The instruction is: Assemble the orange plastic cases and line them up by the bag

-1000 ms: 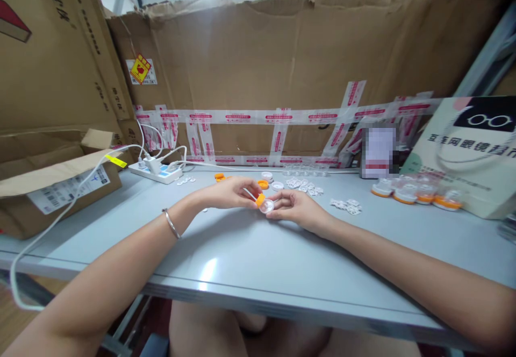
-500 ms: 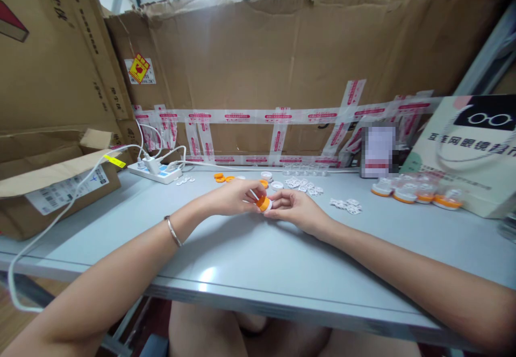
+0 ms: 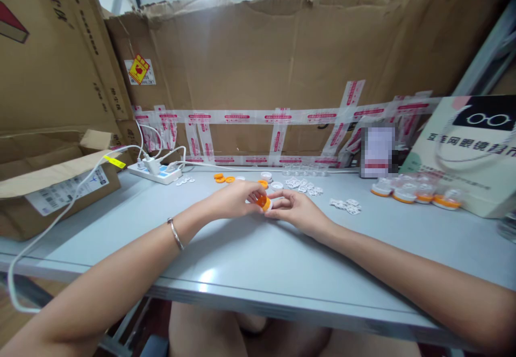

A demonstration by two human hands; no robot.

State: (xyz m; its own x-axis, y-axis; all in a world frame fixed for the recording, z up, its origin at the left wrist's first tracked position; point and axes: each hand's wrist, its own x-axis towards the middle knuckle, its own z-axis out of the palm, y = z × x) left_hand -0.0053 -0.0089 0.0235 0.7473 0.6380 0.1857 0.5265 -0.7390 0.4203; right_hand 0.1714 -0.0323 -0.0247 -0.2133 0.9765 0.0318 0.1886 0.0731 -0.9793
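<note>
Between my two hands, just above the middle of the table, is a small round orange-and-white plastic part. My left hand is closed on its orange side, with fingertips at the rim. On its white side, my right hand grips with thumb and fingers. Fingers partly cover the part, so its inside is hidden. Right behind the hands lie an orange ring, a white ring and a white round piece. Further left sit several orange rings.
Flat white perforated pieces lie right of my hands, with clear domes behind. Orange-based clear-topped units stand by a paper bag. A power strip with cables and an open carton are left. Large cardboard walls the back.
My left hand has shifted slightly around the orange side, its fingers now covering more of it. The right hand has hardly moved.
</note>
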